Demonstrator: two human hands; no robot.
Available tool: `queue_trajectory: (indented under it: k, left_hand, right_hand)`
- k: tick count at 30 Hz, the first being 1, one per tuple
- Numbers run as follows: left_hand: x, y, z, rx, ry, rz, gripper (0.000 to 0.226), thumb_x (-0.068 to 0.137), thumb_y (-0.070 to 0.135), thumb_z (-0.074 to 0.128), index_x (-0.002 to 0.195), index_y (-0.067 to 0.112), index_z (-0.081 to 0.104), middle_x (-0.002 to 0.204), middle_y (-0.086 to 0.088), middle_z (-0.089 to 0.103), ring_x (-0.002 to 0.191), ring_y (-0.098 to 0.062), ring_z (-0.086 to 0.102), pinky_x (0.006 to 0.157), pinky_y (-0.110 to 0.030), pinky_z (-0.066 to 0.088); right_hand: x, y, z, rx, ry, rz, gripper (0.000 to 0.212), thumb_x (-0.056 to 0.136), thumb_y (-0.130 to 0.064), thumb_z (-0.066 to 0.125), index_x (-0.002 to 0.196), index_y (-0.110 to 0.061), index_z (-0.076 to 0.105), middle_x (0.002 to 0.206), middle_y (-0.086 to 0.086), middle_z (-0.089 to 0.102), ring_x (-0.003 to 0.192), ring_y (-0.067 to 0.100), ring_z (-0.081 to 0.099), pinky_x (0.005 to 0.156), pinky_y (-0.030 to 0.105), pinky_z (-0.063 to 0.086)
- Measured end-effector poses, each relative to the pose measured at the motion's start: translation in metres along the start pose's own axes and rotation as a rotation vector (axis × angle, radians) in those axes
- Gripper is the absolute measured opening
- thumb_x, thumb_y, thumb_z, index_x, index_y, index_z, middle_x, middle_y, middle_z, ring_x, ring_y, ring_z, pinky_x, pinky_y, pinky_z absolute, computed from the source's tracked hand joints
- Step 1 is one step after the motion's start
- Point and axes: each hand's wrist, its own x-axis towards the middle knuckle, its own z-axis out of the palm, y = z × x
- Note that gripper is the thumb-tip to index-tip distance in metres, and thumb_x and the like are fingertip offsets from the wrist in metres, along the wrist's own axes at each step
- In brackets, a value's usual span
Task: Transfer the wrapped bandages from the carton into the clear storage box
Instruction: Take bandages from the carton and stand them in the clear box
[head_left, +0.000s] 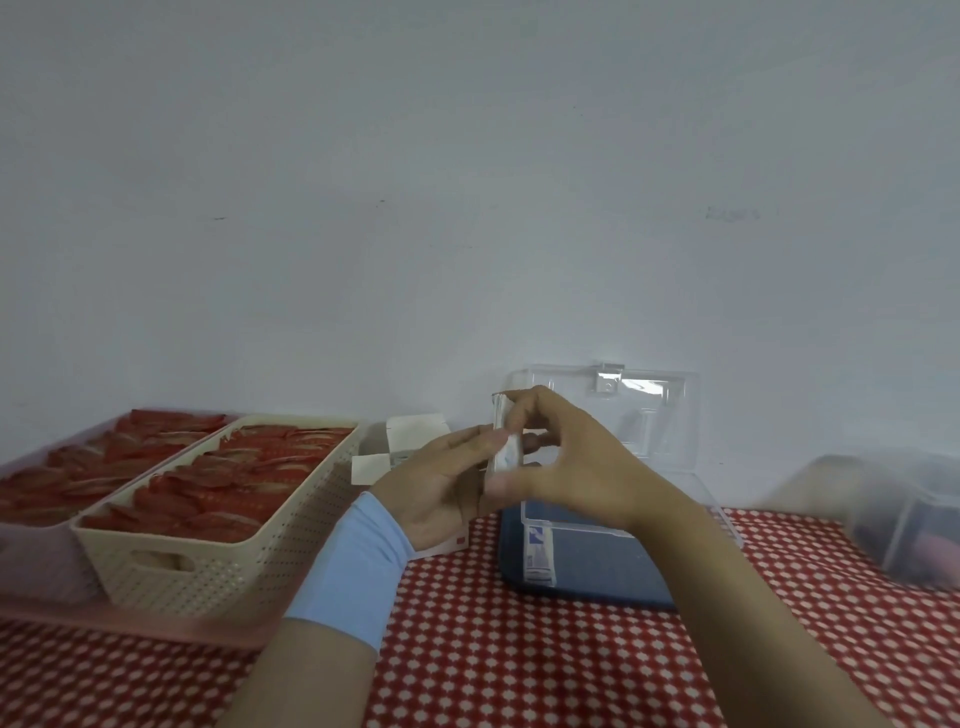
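White paper-wrapped bandages (505, 449) — a thin sheaf stood on edge — are held in the air between both hands, just above the near left corner of the clear plastic storage box (719, 501) and to the right of the white cardboard carton (413, 434), whose flaps stand open. The left hand (441, 486), a pale blue band at its wrist, pinches the sheaf's lower part between thumb and fingers. The right hand (571, 457) clasps it from the other side, forefinger curled over the top edge and thumb under the bottom. The box's hinged lid (649, 410) is tipped back toward the wall, so the opening is free. One more wrapped strip (538, 556) shows low at the box's left end; whether it lies inside or on the dark blue tray (597, 584) beneath, I cannot tell. The wrappers look light, limp and slick — a loose sheaf will likely fan out or slide apart. Pinching across the flat faces near the middle, edges squared, seems the safest hold for lowering them in.
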Motion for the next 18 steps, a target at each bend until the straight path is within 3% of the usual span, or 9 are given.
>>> queue_trajectory:
  k: [2,5,9,12,15,18]
  left_hand:
    - [-0.004,0.003,-0.001,-0.003,0.028,0.011,0.027,0.085,0.021,0.059,0.104,0.005,0.069,0.097,-0.013,0.073,0.081,-0.022,0.073,0.063,-0.029,0.060]
    - [-0.007,0.004,0.001,0.031,0.017,-0.007,0.039,0.081,0.023,0.058,0.116,0.006,0.061,0.093,-0.011,0.075,0.075,-0.020,0.073,0.058,-0.027,0.060]
    - [-0.008,0.004,0.002,0.098,0.010,-0.051,0.044,0.082,0.024,0.059,0.122,0.006,0.057,0.099,-0.013,0.073,0.080,-0.021,0.074,0.061,-0.028,0.060]
    - [-0.005,0.008,0.001,0.198,0.038,-0.073,0.028,0.093,0.018,0.056,0.118,0.006,0.059,0.103,-0.014,0.075,0.089,-0.026,0.075,0.070,-0.034,0.062]
    - [0.000,0.015,0.000,0.663,0.177,-0.017,0.019,0.091,0.022,0.069,0.107,0.013,0.069,0.099,-0.007,0.077,0.093,-0.022,0.074,0.089,-0.042,0.058]
    - [0.002,0.018,0.008,1.179,0.259,0.080,0.016,0.077,0.031,0.081,0.091,0.027,0.074,0.084,0.008,0.076,0.081,-0.011,0.072,0.082,-0.029,0.058]
  right_hand:
    - [0.002,0.001,-0.004,0.187,0.018,0.073,0.045,0.085,-0.046,0.071,0.123,-0.028,0.054,0.118,-0.001,0.065,0.104,0.015,0.066,0.098,0.038,0.053]
    - [0.003,0.001,-0.008,0.254,0.044,0.136,0.045,0.096,-0.020,0.066,0.138,-0.024,0.052,0.105,0.004,0.072,0.099,0.018,0.071,0.098,0.036,0.054]
    - [0.001,0.002,-0.011,0.333,0.031,0.157,0.030,0.091,-0.006,0.069,0.120,-0.011,0.069,0.102,0.008,0.076,0.097,0.026,0.073,0.088,0.030,0.059]
    - [0.001,0.004,-0.015,0.299,0.058,0.188,0.015,0.090,-0.007,0.071,0.104,-0.005,0.076,0.096,0.011,0.077,0.085,0.020,0.073,0.078,0.023,0.059]
    - [0.002,0.009,-0.017,0.272,0.098,0.221,0.011,0.087,-0.007,0.074,0.097,-0.005,0.078,0.095,0.016,0.076,0.083,0.021,0.068,0.087,0.034,0.059]
    - [0.005,0.015,-0.016,0.290,0.132,0.264,0.010,0.085,-0.006,0.076,0.094,-0.004,0.078,0.092,0.015,0.076,0.080,0.020,0.067,0.088,0.037,0.059]
